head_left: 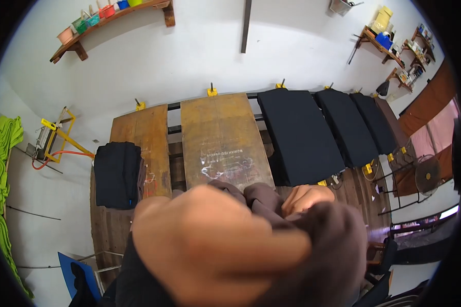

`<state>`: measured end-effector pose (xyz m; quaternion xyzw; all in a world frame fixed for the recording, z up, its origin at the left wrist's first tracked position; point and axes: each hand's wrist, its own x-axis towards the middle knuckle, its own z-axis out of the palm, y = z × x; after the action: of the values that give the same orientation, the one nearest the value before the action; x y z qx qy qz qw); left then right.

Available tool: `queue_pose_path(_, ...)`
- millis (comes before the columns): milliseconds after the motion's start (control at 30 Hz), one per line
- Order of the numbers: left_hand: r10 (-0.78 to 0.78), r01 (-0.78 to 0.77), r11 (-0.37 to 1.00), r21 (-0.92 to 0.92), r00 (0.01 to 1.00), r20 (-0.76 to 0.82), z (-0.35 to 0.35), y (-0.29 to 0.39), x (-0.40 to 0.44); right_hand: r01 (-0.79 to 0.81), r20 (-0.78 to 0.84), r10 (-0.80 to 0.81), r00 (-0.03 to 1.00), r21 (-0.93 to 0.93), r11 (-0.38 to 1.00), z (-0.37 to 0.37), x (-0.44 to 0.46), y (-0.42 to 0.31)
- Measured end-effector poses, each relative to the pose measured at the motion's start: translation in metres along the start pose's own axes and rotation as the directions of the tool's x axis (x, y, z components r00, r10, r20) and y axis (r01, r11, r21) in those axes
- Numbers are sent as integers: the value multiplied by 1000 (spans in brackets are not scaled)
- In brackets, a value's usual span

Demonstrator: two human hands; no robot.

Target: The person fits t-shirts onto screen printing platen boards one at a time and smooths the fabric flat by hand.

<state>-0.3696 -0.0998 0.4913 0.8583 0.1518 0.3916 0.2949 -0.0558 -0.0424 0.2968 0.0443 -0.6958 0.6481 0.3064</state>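
Note:
Close to the camera, my left hand point(205, 235) is large and blurred, with its fingers curled against a dark brown piece of cloth point(333, 245). My right hand point(308, 198) is further out, closed on the same cloth. The brown cloth is bunched between and below both hands; its full shape is hidden. Beyond it lies a bare wooden board point(217, 133) with white marks and lettering.
Black cloth covers several boards to the right, including the nearest one point(299, 135). A folded black cloth stack point(117, 174) sits on the left board point(138, 125). Yellow clamps point(212, 92) line the back. A fan point(427, 175) stands at right; green cloth point(4, 153) hangs left.

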Motion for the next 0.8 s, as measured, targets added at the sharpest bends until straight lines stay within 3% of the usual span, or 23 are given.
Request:
queue_pose_path(33,-125,125,992,-22,992,3,0,1,4,42,-273,-30,961,40,998,13,-10,2)
queue_pose_path(67,-244,244,968,-52,970,13,2,-4,-1,179,4,-179,984,-96,979,-23,-6,12)
queue_pose_path(100,-235,236,970,-52,972,16,0,-16,-5,76,-125,-122,985,-321,944,-37,-42,13)
queue_pose_path(133,-274,249,937,-244,959,-76,-5,-44,-17,-13,-186,-35,982,-252,968,-27,-16,-16)
queue_pose_path(167,-330,239,872,-427,931,-154,-4,-77,-32,36,-340,-76,937,-121,992,-30,-35,-3)
queue_pose_path(200,-382,106,848,-519,800,-462,23,-119,-70,84,-534,-97,840,-47,995,-19,-37,-6)
queue_pose_path(233,-645,232,738,-634,521,-559,36,-189,-129,82,-634,-88,769,-39,996,-18,-43,-6)
queue_pose_path(267,-646,234,737,-634,521,-558,36,-190,-131,80,-724,-76,686,-28,996,-20,-51,-6)
queue_pose_path(300,-666,218,709,-671,520,-535,83,-153,-181,90,-717,-70,694,-10,996,-27,-55,-9)
queue_pose_path(400,-728,165,605,-779,511,-457,46,-188,-144,-6,-795,-61,603,-81,997,-32,-58,-18)
queue_pose_path(533,-791,85,444,-892,505,-345,54,-179,-164,-177,-809,-56,585,-195,965,-30,-51,-33)
queue_pose_path(800,-826,-55,99,-994,553,-113,31,-217,-137,-217,-816,-26,578,-184,959,-44,-40,-41)
